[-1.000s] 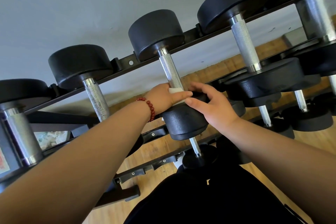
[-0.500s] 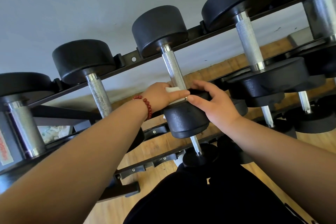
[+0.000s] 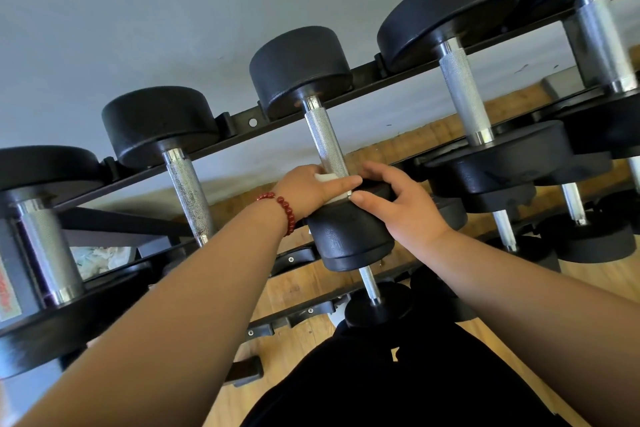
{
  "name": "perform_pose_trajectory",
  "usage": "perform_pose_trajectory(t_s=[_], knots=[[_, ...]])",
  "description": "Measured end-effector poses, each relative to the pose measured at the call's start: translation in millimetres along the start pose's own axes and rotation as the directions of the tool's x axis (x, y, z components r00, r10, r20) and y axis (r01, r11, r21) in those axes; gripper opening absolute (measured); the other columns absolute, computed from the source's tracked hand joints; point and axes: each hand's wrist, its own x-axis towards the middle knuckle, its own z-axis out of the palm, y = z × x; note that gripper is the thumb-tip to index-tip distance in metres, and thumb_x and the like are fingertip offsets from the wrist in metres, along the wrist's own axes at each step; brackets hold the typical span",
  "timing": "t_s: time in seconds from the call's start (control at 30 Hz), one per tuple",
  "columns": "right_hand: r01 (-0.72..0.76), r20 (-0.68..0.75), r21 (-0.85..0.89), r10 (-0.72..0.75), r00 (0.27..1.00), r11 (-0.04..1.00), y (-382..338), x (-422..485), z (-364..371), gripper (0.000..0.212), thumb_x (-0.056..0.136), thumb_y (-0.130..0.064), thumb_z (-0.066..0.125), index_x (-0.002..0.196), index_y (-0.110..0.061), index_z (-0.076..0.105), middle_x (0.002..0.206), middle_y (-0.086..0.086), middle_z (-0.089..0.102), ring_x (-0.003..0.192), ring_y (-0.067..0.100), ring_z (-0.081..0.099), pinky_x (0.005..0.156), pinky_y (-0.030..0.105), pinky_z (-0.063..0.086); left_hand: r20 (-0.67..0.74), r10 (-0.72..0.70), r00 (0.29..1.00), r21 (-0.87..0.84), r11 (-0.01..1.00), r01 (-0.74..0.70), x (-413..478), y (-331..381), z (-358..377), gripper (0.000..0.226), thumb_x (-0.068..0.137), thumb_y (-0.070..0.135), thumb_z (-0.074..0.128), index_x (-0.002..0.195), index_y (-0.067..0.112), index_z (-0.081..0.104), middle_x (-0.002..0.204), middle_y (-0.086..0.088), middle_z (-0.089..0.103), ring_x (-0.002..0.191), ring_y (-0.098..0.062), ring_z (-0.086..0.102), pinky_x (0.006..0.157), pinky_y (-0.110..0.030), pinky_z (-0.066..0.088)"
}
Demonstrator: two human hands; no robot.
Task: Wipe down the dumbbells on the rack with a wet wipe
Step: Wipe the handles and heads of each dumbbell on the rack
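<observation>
Hands barely shifted. Left hand (image 3: 304, 189) wraps wipe (image 3: 325, 178) round handle (image 3: 325, 139) base; handle runs up, away from fingers (image 3: 346, 181). Right hand (image 3: 405, 208) cups head (image 3: 349, 236).

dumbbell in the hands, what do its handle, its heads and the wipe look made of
Handle: bright silver metal, probably chromed steel, crosshatch knurling. Heads: matte black, faintly pebbled, probably rubber coating. Wipe: white, soft, folded; likely nonwoven cloth.
</observation>
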Motion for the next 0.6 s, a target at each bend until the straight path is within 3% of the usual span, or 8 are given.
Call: perform_pose_trajectory(t_s=[0.1, 0.17, 0.23, 0.3, 0.4, 0.47, 0.6], knots=[[0.001, 0.015, -0.014, -0.001, 1.0, 1.0, -1.7, 0.6, -1.4, 0.055, 0.083, -0.031, 0.073, 0.134, -0.023, 0.053, 0.126, -0.007, 0.056, 0.117, 0.005, 0.051, 0.099, 0.019, 0.039, 0.003, 0.009, 1.0, 0.102, 0.995, -0.01, 1.7, 5.5, 1.0, 0.063, 0.075, 0.066, 0.066, 0.115, 0.018, 0.061, 0.106, 0.001, 0.065, 0.09, -0.011, 0.06, 0.079, -0.029, 0.05], [-0.003, 0.027, -0.01, 0.003, 1.0, 1.0, -2.5, 0.9, -2.2, 0.055, 0.083, -0.031, 0.073, 0.134, -0.024, 0.053, 0.128, -0.007, 0.056, 0.118, 0.004, 0.051, 0.095, 0.015, 0.039, -0.026, 0.021, 0.999, 0.167, 0.986, -0.016, -2.6, 7.0, -1.6, 0.061, 0.078, 0.067, 0.061, 0.112, 0.017, 0.059, 0.102, 0.002, 0.063, 0.086, -0.011, 0.058, 0.074, -0.029, 0.049], [0.006, 0.034, 0.009, -0.006, 0.999, 1.0, -2.3, 0.5, -2.5, 0.055, 0.082, -0.031, 0.073, 0.133, -0.025, 0.053, 0.129, -0.007, 0.057, 0.118, 0.003, 0.052, 0.096, 0.014, 0.04, -0.082, 0.013, 0.997, 0.083, 0.996, -0.006, -12.6, 5.8, -2.1, 0.05, 0.083, 0.067, 0.054, 0.101, 0.02, 0.055, 0.091, 0.005, 0.058, 0.078, -0.008, 0.054, 0.064, -0.029, 0.044], [0.005, 0.041, 0.018, -0.005, 0.999, 1.0, -3.4, -0.9, -3.5, 0.057, 0.081, -0.031, 0.074, 0.134, -0.026, 0.053, 0.129, -0.008, 0.057, 0.118, 0.001, 0.052, 0.093, 0.011, 0.04, -0.141, -0.027, 0.99, -0.11, 0.994, 0.012, -22.2, 2.2, 0.4, 0.044, 0.089, 0.065, 0.046, 0.098, 0.022, 0.055, 0.09, 0.005, 0.055, 0.077, -0.008, 0.052, 0.064, -0.03, 0.041], [0.022, 0.066, -0.01, -0.021, 0.998, 1.0, -10.3, -1.7, -7.0, 0.059, 0.08, -0.032, 0.075, 0.135, -0.029, 0.052, 0.128, -0.013, 0.056, 0.117, -0.004, 0.05, 0.092, 0.007, 0.039, -0.2, -0.12, 0.972, -0.427, 0.904, 0.024, -32.4, -2.2, 0.2, 0.021, 0.095, 0.045, 0.046, 0.087, 0.027, 0.055, 0.087, -0.001, 0.051, 0.073, -0.014, 0.047, 0.059, -0.028, 0.038], [0.065, 0.061, -0.029, -0.063, 0.996, 0.997, -18.2, 1.4, -9.9, 0.058, 0.081, -0.031, 0.075, 0.133, -0.031, 0.052, 0.125, -0.016, 0.057, 0.12, -0.004, 0.05, 0.101, 0.018, 0.039, -0.211, -0.1, 0.972, -0.419, 0.908, 0.003, -35.1, -5.2, -2.2, 0.016, 0.097, 0.035, 0.045, 0.085, 0.028, 0.054, 0.091, -0.003, 0.051, 0.075, -0.016, 0.047, 0.059, -0.028, 0.039], [0.111, 0.131, -0.023, -0.107, 0.986, 0.994, -38.9, 12.8, -12.5, 0.05, 0.083, -0.025, 0.074, 0.129, -0.032, 0.055, 0.123, -0.015, 0.061, 0.118, -0.001, 0.054, 0.105, 0.027, 0.043, -0.286, 0.005, 0.958, -0.406, 0.905, -0.126, -45.9, -2.8, -5.6, 0.016, 0.099, 0.036, 0.05, 0.094, 0.026, 0.06, 0.087, 0.005, 0.057, 0.074, -0.007, 0.052, 0.058, -0.019, 0.043]])
